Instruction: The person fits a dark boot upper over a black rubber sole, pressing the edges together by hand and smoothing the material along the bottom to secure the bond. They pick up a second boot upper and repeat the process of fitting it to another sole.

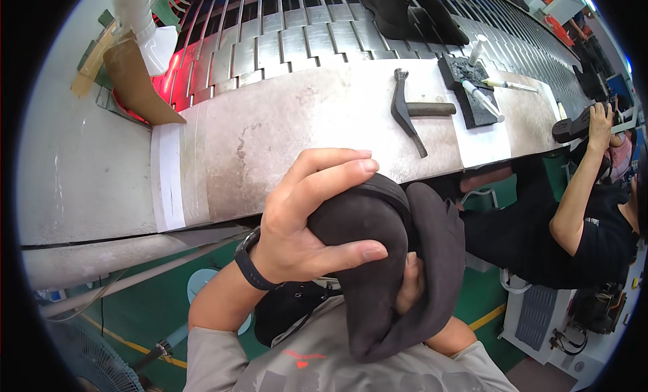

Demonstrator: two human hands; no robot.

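Note:
A dark, soft-looking boot (368, 223) is held up in front of my chest, near the bench's front edge, its long shaft (439, 257) bent over beside the rounded foot end. My left hand (297, 216) clasps that rounded end from the left, thumb across the near side and fingers over the top. Only the thumb and part of my right hand (410, 284) show, in the fold between the two dark parts; the other fingers are hidden behind the shaft. A hammer (405, 112) with a dark head lies on the bench beyond the boot.
Right of the hammer, a black block (466, 88) bears syringe-like tubes on white paper (482, 144). Past the bench (270, 132) runs a slatted metal conveyor (297, 41) carrying dark boots (412, 14). A co-worker's hand (599, 125) holds a dark shoe (570, 129) at the right. A fan (94, 358) stands lower left.

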